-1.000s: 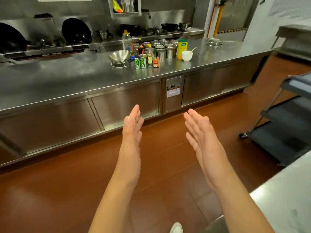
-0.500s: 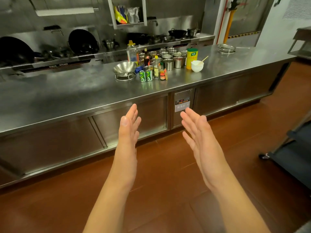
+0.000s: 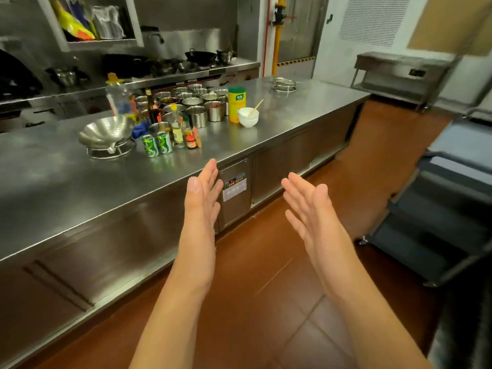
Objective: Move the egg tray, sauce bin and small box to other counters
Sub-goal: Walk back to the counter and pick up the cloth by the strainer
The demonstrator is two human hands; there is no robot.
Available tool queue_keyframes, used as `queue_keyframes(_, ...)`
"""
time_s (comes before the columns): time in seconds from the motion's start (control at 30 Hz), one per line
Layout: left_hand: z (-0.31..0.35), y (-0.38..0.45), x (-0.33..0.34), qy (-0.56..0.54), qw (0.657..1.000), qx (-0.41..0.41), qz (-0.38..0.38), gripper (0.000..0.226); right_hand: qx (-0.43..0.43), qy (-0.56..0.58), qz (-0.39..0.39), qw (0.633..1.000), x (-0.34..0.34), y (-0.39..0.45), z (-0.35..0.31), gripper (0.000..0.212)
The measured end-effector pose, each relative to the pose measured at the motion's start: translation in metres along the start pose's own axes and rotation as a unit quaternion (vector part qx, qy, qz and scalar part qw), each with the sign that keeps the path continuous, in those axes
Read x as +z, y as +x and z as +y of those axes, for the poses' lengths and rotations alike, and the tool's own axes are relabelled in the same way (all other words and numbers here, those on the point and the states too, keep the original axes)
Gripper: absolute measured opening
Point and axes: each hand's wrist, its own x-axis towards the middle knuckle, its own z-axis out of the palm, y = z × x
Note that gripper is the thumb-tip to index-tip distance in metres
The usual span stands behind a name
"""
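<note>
Both hands are held up in front of the person, palms facing each other and well apart, fingers straight and together, holding nothing. The left hand (image 3: 203, 187) stands edge-on, fingertips pointing up and away toward the counter (image 3: 66, 179); the right hand (image 3: 308, 201) tilts with its fingers pointing up and to the left.

No egg tray, sauce bin or small box can be made out in the view.

The counter is long, brushed stainless steel, running from lower left to upper right, with flat steel doors and a small control panel (image 3: 234, 183) whose writing is too small to read. On it sit a perforated steel colander (image 3: 106, 132) on a wire ring, two green cans (image 3: 157, 145) standing upright with blurred labels, several small sauce bottles (image 3: 183, 133), a cluster of round steel pots (image 3: 197, 106), a tall yellow canister with a green lid (image 3: 236, 103), and a white bowl (image 3: 248, 117) with a wooden stick leaning in it. A clear plastic bottle with a yellow cap (image 3: 117, 95) stands behind. The floor (image 3: 253, 302) is reddish-brown tile. A dark cart (image 3: 447, 209) stands at the right.
</note>
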Motion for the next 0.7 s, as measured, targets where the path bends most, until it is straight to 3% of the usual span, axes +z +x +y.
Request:
queue_keyframes(0.27,-0.051,0.130,0.064,-0.019,0.994,-0.024,-0.101,0.080,0.045,-0.020,0.097,0.994,-0.068,0.097,0.041,0.054)
queue_keyframes(0.4,-0.062,0.193,0.104,0.000,0.992,-0.019,-0.122,0.073,0.039,-0.005,0.108,0.993,-0.108,0.161,0.048,0.053)
queue_keyframes(0.57,-0.068,0.277,0.148,0.007,0.993,-0.015,-0.120,0.076,-0.010,0.023,0.103,0.994,-0.144,0.249,0.041,0.086)
queue_keyframes(0.7,-0.080,0.310,0.163,0.005,0.991,-0.017,-0.130,0.073,0.003,0.045,0.108,0.993,-0.158,0.291,0.047,0.073)
